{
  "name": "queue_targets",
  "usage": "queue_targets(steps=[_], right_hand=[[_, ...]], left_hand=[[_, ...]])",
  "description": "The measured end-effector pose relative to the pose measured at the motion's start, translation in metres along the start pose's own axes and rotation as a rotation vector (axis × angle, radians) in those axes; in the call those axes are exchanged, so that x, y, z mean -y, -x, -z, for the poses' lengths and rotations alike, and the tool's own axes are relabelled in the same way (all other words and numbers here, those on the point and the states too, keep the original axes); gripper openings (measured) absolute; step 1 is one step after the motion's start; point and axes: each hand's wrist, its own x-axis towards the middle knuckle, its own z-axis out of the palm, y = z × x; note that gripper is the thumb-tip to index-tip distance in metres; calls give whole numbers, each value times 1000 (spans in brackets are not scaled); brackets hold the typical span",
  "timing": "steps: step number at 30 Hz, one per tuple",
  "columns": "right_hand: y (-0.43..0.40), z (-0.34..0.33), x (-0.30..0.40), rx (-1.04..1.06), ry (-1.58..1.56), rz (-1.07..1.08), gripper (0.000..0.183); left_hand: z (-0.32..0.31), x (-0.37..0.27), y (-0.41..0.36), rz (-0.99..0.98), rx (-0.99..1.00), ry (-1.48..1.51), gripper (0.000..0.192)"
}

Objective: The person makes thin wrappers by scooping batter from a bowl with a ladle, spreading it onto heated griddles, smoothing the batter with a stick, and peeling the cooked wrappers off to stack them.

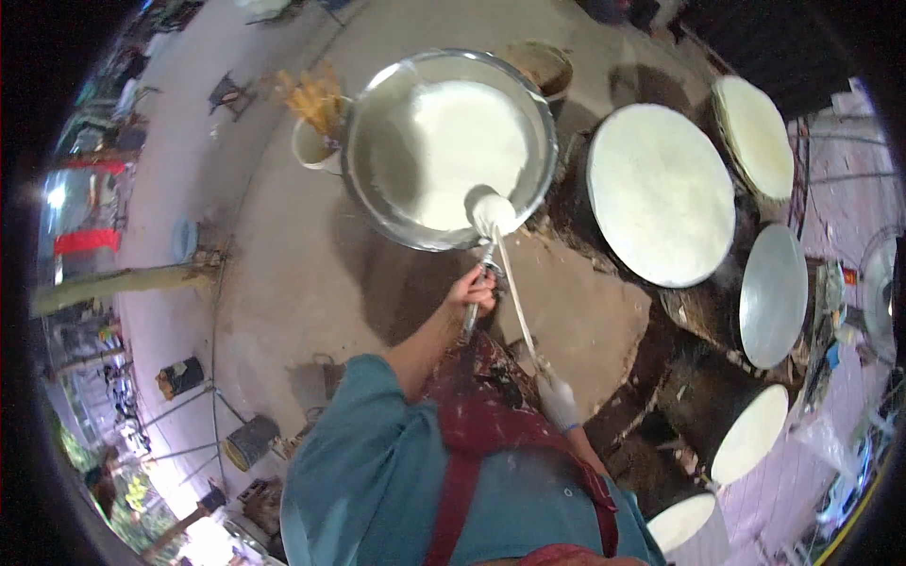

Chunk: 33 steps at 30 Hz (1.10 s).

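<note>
A large metal basin (447, 240) of white batter (471, 141) stands before me. My left hand (476, 291) is shut on the metal handle of a ladle (494, 214), whose batter-coated bowl is over the near rim of the basin. My right hand (559, 402), in a white glove, is shut on a long thin stick (515, 297); its far end reaches the ladle's bowl. Whether stick and bowl touch is hard to tell. Right of the basin, a round griddle (662, 194) is covered by a pale sheet of batter.
More round griddles curve along the right, one with a bare-looking grey plate (773, 297), another pale-covered (750, 435). A white bucket (315, 148) holding yellowish sticks is left of the basin. Behind it stands a brownish tub (541, 67). A small stool (228, 95) is farther left.
</note>
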Motion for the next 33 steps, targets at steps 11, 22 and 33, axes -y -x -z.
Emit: queue_targets(steps=[11,22,33], right_hand=[[45,58,32,-207,-468,420,41],[52,89,89,-570,-648,266,42],[34,109,-23,-865,-584,192,44]], left_hand=[[-236,6,85,-239,72,-769,33],[-302,-124,50,-304,-121,-571,32],[-381,-12,-26,-150,-372,-1417,27]])
